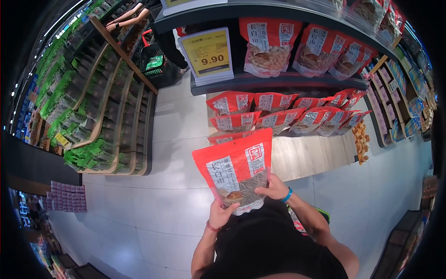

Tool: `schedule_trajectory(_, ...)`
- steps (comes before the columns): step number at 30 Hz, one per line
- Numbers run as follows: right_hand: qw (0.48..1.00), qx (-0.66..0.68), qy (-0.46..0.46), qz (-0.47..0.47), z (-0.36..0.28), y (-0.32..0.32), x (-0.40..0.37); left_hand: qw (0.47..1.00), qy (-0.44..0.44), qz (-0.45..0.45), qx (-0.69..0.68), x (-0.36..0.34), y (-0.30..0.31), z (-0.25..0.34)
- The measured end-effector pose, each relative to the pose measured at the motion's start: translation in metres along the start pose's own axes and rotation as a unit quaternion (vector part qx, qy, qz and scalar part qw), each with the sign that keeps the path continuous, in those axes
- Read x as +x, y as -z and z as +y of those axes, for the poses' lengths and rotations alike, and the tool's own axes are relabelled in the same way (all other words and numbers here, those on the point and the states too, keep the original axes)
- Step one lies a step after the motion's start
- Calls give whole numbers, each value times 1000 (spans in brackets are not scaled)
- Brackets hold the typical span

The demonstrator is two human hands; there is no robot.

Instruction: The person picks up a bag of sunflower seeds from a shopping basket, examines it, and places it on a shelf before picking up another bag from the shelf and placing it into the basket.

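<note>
A red bag of sunflower seeds [234,169] is held up in front of my body, tilted, with its printed front and clear window facing me. My left hand [222,214] grips its lower left corner, thumb on the front. On the lower right edge, my right hand [273,188] holds the same bag, its thumb also across the front. The fingers behind the bag are hidden. Just beyond it, rows of similar red bags [274,120] stand on a light wooden surface [297,158].
A shelf [278,85] holds more red bags [269,46] beside a yellow price sign [206,55] reading 9.90. Green-topped packages [69,97] fill the left rack. Another person's arm [130,19] reaches there, near a black basket [155,63]. Pink packs [68,197] are stacked on the floor.
</note>
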State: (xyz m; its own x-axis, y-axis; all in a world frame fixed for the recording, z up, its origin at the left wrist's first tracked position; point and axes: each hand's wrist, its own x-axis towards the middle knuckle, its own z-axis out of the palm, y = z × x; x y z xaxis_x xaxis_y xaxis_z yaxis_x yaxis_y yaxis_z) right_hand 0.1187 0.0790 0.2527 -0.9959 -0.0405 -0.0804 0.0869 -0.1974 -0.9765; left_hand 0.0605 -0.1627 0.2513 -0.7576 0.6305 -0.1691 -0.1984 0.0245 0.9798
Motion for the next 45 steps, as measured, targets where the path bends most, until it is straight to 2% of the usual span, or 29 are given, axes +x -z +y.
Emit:
schedule_trajectory(4,999,-29,-24,-23,5,4,7,1000,8,12,-1,-2,7,1)
schedule_trajectory(6,997,48,-37,-49,6,2,7,999,-4,23,-27,-5,5,0)
schedule_trajectory(9,992,85,-55,-69,5,-1,6,997,-17,51,-50,-7,2,0)
schedule_trajectory(16,993,58,-47,-96,4,1,5,995,-24,92,-43,-15,-2,-14)
schedule_trajectory(18,991,43,-76,-103,8,1,6,993,-23,102,-46,-17,-3,-13)
schedule_trajectory(22,989,45,-79,-117,8,-2,11,991,-37,124,-32,-19,-5,-7)
schedule_trajectory(30,994,45,-42,-95,9,-12,14,989,-52,136,-10,-19,-2,-10)
schedule_trajectory(37,991,40,-79,-104,8,-8,14,993,-26,113,-26,-16,2,-8)
schedule_trajectory(39,997,41,-18,-64,7,-10,14,991,-30,130,-23,-14,-3,-9)
schedule_trajectory(40,997,41,-17,-62,10,-12,14,988,-33,148,-21,-13,-5,-8)
schedule_trajectory(42,999,-10,22,-31,14,-17,14,988,-33,149,-6,-13,-7,-4)
schedule_trajectory(45,998,-56,8,-27,11,-21,15,988,-35,147,7,-13,-8,3)
